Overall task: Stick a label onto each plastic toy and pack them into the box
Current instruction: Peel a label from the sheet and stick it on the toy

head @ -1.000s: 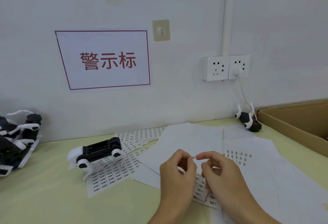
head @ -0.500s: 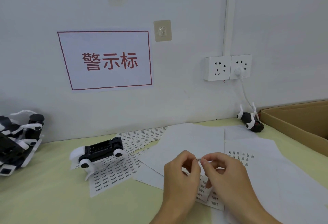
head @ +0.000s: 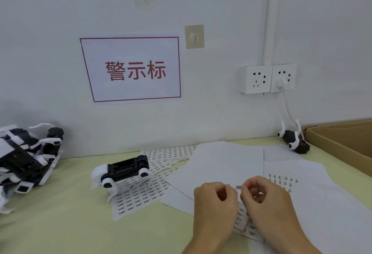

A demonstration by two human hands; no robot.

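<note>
My left hand [head: 214, 207] and my right hand [head: 267, 203] are close together over the label sheets at lower centre. Between their fingertips is a tiny label [head: 238, 187], pinched by the right hand. The left hand's fingers are curled beside it; whether they touch the label I cannot tell. A black and white toy car [head: 122, 170] lies belly-up on a label sheet [head: 136, 197] to the left. Several more toys [head: 26, 159] are piled at the far left. The cardboard box [head: 342, 143] stands at the right edge.
Blank backing sheets [head: 225, 165] cover the middle and right of the pale green table [head: 60, 223]. A small black and white toy [head: 293, 142] lies by the box corner under a white cable from the wall socket [head: 267, 78]. A red-lettered sign [head: 132, 69] hangs on the wall.
Both hands have stayed together over the sheets and sunk slightly lower in view. The label remains at the fingertips. The toys have not moved.
</note>
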